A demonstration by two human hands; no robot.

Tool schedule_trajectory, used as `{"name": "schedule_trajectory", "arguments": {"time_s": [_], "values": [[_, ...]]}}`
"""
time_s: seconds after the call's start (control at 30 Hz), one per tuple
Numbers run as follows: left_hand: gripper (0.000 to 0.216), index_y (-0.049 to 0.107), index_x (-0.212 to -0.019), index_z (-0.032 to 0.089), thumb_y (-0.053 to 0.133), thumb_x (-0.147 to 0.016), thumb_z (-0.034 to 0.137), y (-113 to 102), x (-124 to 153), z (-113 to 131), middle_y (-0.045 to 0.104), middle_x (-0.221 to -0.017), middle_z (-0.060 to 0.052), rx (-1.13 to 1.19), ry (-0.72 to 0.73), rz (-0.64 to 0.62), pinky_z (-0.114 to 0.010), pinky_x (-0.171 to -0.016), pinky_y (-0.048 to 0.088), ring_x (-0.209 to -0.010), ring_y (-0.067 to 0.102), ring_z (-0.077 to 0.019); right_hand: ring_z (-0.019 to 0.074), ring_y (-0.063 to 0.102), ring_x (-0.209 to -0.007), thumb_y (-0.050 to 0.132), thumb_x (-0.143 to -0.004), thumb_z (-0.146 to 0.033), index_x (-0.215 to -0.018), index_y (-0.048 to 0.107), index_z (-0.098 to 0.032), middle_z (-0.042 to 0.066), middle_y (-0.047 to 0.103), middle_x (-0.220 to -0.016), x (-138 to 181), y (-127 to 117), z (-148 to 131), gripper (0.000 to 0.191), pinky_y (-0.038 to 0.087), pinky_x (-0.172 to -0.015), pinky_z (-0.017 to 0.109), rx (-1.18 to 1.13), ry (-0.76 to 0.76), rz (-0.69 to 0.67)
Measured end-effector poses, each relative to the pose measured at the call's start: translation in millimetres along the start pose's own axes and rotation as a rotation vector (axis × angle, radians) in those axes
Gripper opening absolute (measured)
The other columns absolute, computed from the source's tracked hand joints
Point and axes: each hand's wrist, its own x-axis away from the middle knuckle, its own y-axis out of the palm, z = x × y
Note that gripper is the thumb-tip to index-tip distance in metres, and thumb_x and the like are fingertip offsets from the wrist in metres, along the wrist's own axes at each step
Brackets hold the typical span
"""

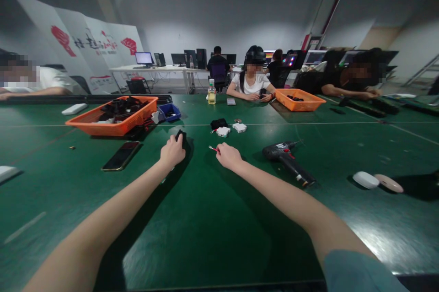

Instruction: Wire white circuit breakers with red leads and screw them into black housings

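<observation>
My left hand is closed around a small black part, whose end sticks out past the fingers; most of it is hidden. In my right hand, pinched between the fingers, is a short red wire with a metal ring terminal at its tip. The two hands are apart, just above the green table. Beyond them lie a black bundle and two small white blocks, a nearer one and a farther one. A black cordless screwdriver rests right of my right hand.
A phone lies left of my left hand. Behind it stand an orange basket of black parts and a blue bin. A bottle, another orange basket and a seated person are across the table. White cases sit at right.
</observation>
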Motion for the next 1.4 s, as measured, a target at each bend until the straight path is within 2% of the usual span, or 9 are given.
{"name": "schedule_trajectory", "arguments": {"time_s": [0.17, 0.23, 0.37, 0.5, 0.73, 1.4], "values": [[0.068, 0.022, -0.153, 0.018, 0.042, -0.089, 0.03, 4, -2, -2, 0.039, -0.141, -0.023, 0.009, 0.005, -0.008, -0.042, -0.082, 0.052, -0.118, 0.053, -0.0352, 0.0153, 0.065, -0.078, 0.044, -0.101, -0.028, -0.109, 0.063, -0.018, 0.009, 0.064, -0.108, 82, -16, 8, 0.023, 0.046, -0.06, 0.025, -0.023, -0.119, -0.05], [0.067, 0.022, -0.153, 0.018, 0.041, -0.089, 0.029, 7, -3, -3, 0.038, -0.142, -0.023, 0.01, 0.01, 0.001, -0.043, -0.083, 0.052, -0.117, 0.053, -0.0355, 0.0135, 0.064, -0.074, 0.042, -0.102, -0.029, -0.112, 0.062, -0.018, 0.009, 0.062, -0.111, 111, -22, 12, 0.025, 0.045, -0.058, 0.025, -0.036, -0.189, -0.027], [0.066, 0.025, -0.152, 0.017, 0.04, -0.089, 0.028, 9, -3, -3, 0.039, -0.141, -0.023, 0.001, 0.021, 0.015, -0.043, -0.081, 0.053, -0.115, 0.055, -0.036, 0.012, 0.06, -0.07, 0.046, -0.1, -0.027, -0.112, 0.062, -0.018, 0.007, 0.062, -0.107, 141, -28, 18, 0.021, 0.043, -0.058, 0.025, -0.098, -0.294, -0.03], [0.066, 0.027, -0.152, 0.019, 0.04, -0.088, 0.027, 7, -3, -1, 0.039, -0.142, -0.022, 0.002, 0.025, 0.015, -0.043, -0.082, 0.053, -0.115, 0.055, -0.0348, 0.0117, 0.059, -0.07, 0.051, -0.097, -0.031, -0.114, 0.061, -0.02, 0.005, 0.062, -0.107, 139, -30, 20, 0.022, 0.042, -0.06, 0.026, -0.144, -0.354, -0.086], [0.067, 0.026, -0.153, 0.02, 0.041, -0.088, 0.027, 3, -4, 1, 0.039, -0.143, -0.022, -0.006, 0.019, -0.021, -0.044, -0.082, 0.053, -0.117, 0.054, -0.0348, 0.012, 0.06, -0.072, 0.053, -0.097, -0.034, -0.118, 0.06, -0.021, 0.006, 0.061, -0.111, 135, -33, 20, 0.026, 0.043, -0.062, 0.026, -0.176, -0.322, -0.11], [0.062, 0.032, -0.147, 0.016, 0.042, -0.087, 0.029, 4, -1, 1, 0.046, -0.132, -0.023, -0.019, 0.002, 0.022, -0.04, -0.076, 0.054, -0.111, 0.058, -0.0347, 0.0124, 0.061, -0.075, 0.054, -0.096, -0.033, -0.117, 0.06, -0.021, 0.006, 0.06, -0.111, 135, -32, 23, 0.025, 0.044, -0.064, 0.025, -0.196, -0.323, -0.12]]}}
